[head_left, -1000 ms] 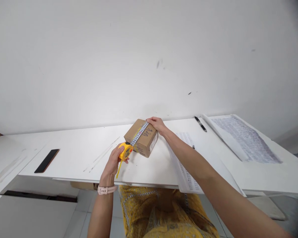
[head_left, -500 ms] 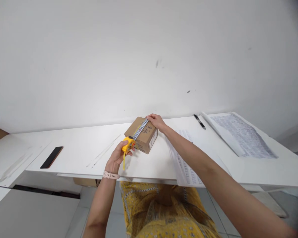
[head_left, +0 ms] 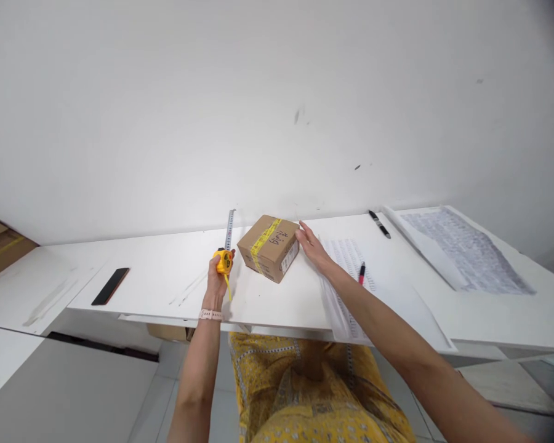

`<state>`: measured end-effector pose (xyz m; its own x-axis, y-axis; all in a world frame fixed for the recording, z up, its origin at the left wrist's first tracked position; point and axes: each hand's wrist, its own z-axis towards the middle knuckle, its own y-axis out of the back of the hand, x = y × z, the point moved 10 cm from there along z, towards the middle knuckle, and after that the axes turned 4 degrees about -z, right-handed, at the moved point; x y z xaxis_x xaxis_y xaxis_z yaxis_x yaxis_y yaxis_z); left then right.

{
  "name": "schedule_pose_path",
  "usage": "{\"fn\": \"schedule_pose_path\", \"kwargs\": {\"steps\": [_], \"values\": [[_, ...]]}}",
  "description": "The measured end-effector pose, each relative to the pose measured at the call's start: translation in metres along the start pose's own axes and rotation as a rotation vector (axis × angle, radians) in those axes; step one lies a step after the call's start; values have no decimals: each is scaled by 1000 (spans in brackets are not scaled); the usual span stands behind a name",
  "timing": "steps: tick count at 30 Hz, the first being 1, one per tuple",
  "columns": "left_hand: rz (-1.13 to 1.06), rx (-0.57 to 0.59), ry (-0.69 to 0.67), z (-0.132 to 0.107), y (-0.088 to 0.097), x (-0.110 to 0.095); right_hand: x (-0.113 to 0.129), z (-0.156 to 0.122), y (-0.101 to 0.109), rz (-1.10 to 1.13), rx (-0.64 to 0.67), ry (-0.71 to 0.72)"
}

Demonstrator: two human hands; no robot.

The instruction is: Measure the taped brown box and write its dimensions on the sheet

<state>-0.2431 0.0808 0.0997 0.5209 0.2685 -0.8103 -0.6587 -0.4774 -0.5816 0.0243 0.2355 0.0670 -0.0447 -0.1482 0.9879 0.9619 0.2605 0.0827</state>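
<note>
A yellow tape measure [head_left: 223, 261] is in my left hand [head_left: 216, 277], left of the box, with a short length of its metal blade [head_left: 229, 231] sticking out toward the wall. A yellow strap hangs from the case. The small cardboard box [head_left: 270, 246] sits on the white table, sealed with yellow tape and marked with black handwriting; a white label is on its right side. Against the box's right side is my right hand [head_left: 311, 246], fingers stretched out and holding nothing.
Printed sheets [head_left: 351, 252] lie right of the box, with a red and black pen [head_left: 362, 273] on them. Farther right are a black pen [head_left: 379, 224] and more papers [head_left: 466, 249]. A dark phone [head_left: 111, 286] lies at left, near another cardboard box [head_left: 4, 246].
The tape measure has come off the box top and moved left, its blade now pointing toward the wall. My right hand has left the box's top edge for its right side. The box has turned slightly.
</note>
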Motion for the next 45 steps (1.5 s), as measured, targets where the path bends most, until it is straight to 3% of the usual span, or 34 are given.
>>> {"fn": "schedule_pose_path", "kwargs": {"steps": [3, 7, 11, 14, 18, 22, 31, 38, 45], "values": [[-10, 18, 20, -11, -11, 20, 5, -1, -12, 47, 48, 40], [-33, 71, 26, -45, -29, 25, 13, 11, -5, 68, -23, -27], [-34, 221, 116, -82, -41, 23, 23, 16, -14, 214, 163, -69], [1, 312, 174, -99, -39, 12, 21, 12, -17, 278, 284, -129], [112, 385, 214, -112, -36, -9, 30, 11, 5, 256, 181, -53], [220, 479, 296, -126, -49, -4, 48, -2, 15, 383, 122, 15], [253, 517, 459, -121, -54, 30, 53, -34, 7, 360, 196, -45], [302, 627, 530, -105, -53, 26, 45, -37, 8, 257, 222, -32], [263, 664, 574, -105, -47, 32, 40, -37, 8, 281, 248, -38]]}}
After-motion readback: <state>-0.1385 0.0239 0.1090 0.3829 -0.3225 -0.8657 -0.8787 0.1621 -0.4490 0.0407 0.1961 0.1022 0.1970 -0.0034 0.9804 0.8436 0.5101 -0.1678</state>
